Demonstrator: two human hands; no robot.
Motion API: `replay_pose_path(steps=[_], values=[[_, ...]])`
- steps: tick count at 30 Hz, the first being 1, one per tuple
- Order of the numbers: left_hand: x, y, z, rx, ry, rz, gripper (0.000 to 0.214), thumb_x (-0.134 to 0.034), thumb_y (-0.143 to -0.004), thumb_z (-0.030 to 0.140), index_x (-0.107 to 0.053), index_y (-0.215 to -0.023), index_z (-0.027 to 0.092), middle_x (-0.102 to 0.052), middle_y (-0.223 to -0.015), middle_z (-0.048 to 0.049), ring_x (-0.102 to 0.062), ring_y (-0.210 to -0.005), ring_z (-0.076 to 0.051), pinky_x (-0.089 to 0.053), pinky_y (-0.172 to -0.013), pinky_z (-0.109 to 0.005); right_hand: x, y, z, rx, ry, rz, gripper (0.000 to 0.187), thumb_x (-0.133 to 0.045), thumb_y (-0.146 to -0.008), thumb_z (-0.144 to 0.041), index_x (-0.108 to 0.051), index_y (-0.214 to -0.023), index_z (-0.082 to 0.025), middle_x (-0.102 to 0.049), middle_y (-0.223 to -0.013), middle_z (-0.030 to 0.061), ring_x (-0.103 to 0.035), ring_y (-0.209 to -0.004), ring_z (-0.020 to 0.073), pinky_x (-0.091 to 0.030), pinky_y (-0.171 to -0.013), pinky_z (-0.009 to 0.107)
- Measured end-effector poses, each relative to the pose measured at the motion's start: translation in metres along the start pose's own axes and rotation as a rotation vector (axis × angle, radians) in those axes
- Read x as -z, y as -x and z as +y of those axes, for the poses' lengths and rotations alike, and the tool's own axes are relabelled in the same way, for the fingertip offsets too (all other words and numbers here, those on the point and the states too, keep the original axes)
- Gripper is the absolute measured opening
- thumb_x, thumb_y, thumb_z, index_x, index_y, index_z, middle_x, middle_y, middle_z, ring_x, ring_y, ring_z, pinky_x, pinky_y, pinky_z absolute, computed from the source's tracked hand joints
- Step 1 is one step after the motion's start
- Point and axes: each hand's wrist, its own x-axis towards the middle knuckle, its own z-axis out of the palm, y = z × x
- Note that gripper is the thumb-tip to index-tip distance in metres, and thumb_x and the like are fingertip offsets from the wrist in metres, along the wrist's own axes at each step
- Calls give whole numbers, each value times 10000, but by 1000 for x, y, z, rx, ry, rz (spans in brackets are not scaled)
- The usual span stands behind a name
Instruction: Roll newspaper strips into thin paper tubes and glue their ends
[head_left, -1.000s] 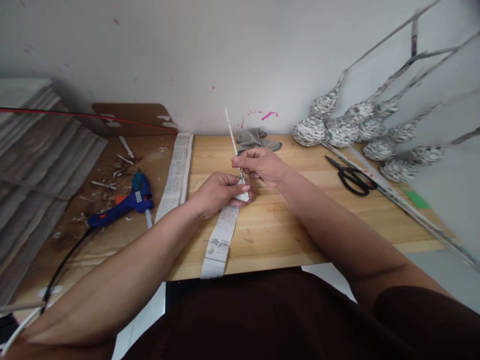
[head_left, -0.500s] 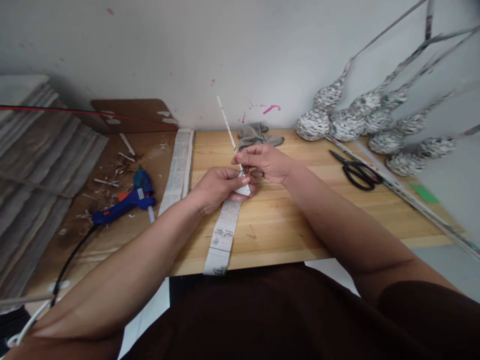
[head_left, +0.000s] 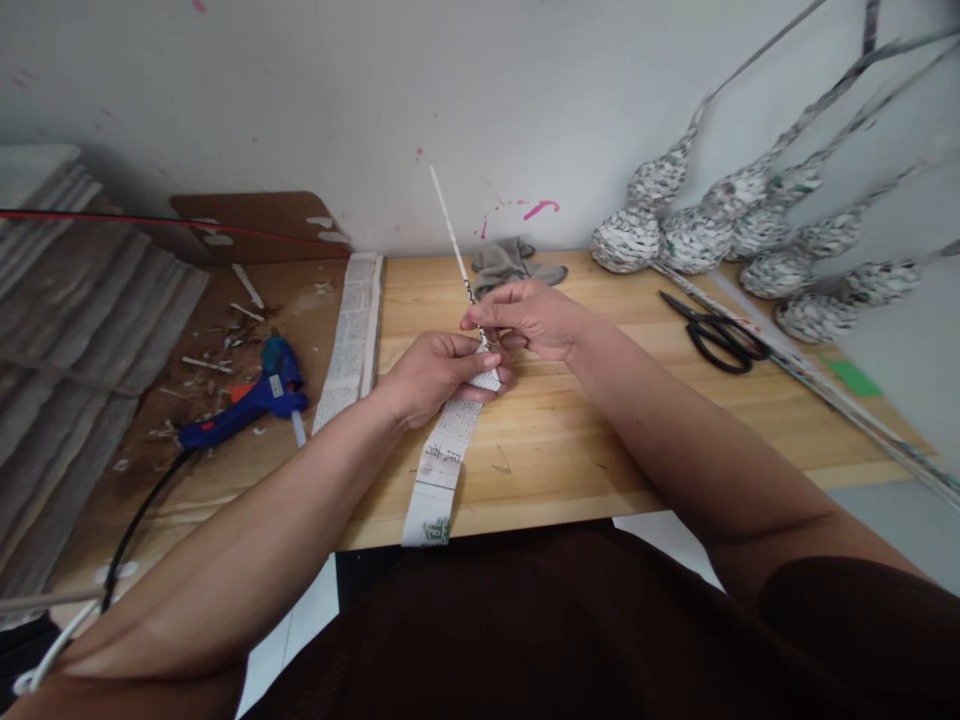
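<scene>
A newspaper strip point(head_left: 439, 470) runs up from the table's front edge into my left hand point(head_left: 442, 375), whose thumb and fingers are closed on it. From there the paper continues as a thin rolled paper tube point(head_left: 450, 228), pointing up and slightly left toward the wall. My right hand point(head_left: 534, 318) pinches the tube just above the left hand, thumb against fingers. Part of the paper between the two hands is hidden by the fingers. Behind the tube a grey glove or cloth point(head_left: 514, 265) lies on the wooden table point(head_left: 555, 440).
Stacked newspaper strips point(head_left: 349, 330) lie left of my hands. Beyond them are a blue glue gun point(head_left: 255, 400) on cardboard and a tall paper stack point(head_left: 90, 330). To the right sit black-handled scissors point(head_left: 716, 335), long paper rods point(head_left: 847, 400) and several woven paper gourds point(head_left: 626, 238).
The paper strip's lower end has shifted slightly and shows more of its green print. Both hands keep their hold on the paper. The whole view has shifted a little.
</scene>
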Motion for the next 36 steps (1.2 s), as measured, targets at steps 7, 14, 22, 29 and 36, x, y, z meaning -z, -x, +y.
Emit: replay_pose_path(steps=[7, 14, 22, 29, 36], values=[[-1, 1, 0, 4, 27, -1, 308, -773, -735, 401, -746, -892, 138, -729, -845, -77, -685, -839, -182, -576, -737, -303, 4, 0, -1, 20, 3, -38, 348, -818, -688, -404, -673, -787, -104, -541, -583, -16, -422, -483, 50, -199, -349, 166], [-2, 2, 3, 21, 13, -2, 309, -762, -745, 403, -740, -897, 135, -727, -828, -72, -680, -817, -168, -569, -740, -296, 5, -1, 0, 37, -27, 82, 354, -854, -639, -375, -621, -683, -112, -481, -539, -44, -377, -464, 38, -166, -344, 163], [-2, 2, 1, 12, -35, -16, 301, -741, -760, 419, -744, -879, 143, -725, -860, -75, -668, -818, -162, -567, -752, -297, 1, 2, -4, 46, -27, 132, 356, -854, -640, -378, -608, -650, -122, -545, -625, -9, -376, -489, 40, -169, -335, 176], [-5, 3, 1, 27, -35, -17, 292, -750, -747, 412, -740, -861, 144, -727, -855, -77, -672, -832, -170, -563, -749, -299, 4, 0, -3, 71, -46, 114, 341, -843, -649, -413, -661, -724, -134, -598, -724, 23, -443, -548, 61, -186, -336, 176], [-8, 2, 0, 65, -5, -28, 286, -773, -720, 406, -729, -810, 138, -720, -812, -67, -663, -765, -149, -557, -708, -280, 5, 1, -7, 83, -80, 111, 365, -843, -637, -429, -704, -805, -136, -635, -851, 36, -475, -578, 53, -220, -346, 146]])
